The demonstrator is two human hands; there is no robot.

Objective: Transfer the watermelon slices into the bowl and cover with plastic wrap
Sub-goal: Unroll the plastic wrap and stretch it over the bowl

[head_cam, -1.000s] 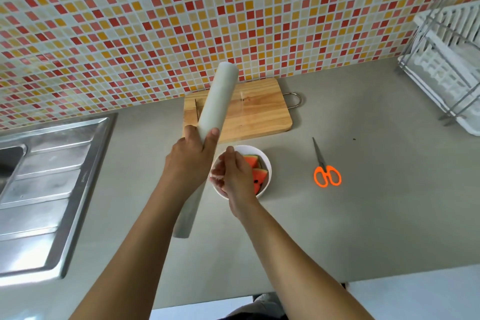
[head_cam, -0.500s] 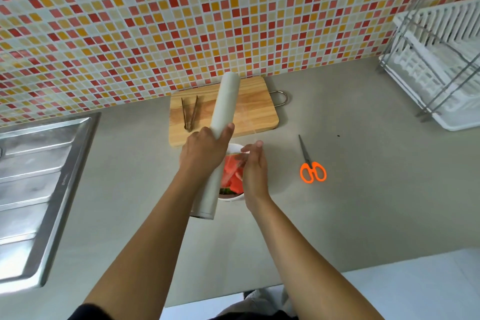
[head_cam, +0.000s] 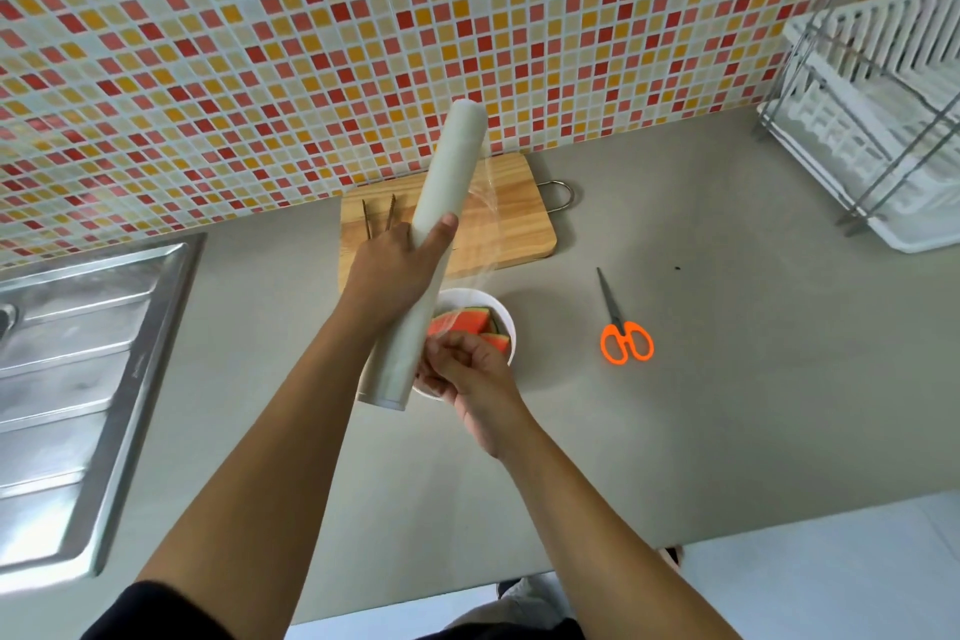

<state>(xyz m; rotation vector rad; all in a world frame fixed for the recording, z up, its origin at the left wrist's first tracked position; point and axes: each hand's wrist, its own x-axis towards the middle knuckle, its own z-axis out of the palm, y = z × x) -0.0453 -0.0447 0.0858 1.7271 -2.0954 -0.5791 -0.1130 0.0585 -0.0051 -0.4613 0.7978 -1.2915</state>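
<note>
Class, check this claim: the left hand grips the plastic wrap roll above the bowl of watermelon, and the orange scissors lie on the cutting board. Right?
No. The head view shows the orange scissors on the counter, right of the bowl, off the cutting board. The left hand does grip the plastic wrap roll above the bowl of watermelon.

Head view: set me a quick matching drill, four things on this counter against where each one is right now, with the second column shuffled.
Things
1. scissors
2. tongs
3. watermelon slices
4. plastic wrap roll

Places
A. in the white bowl
B. gripped by the left hand
C. flat on the counter, right of the white bowl
D. on the cutting board

Pairs: 1-C, 2-D, 3-A, 4-B.
</note>
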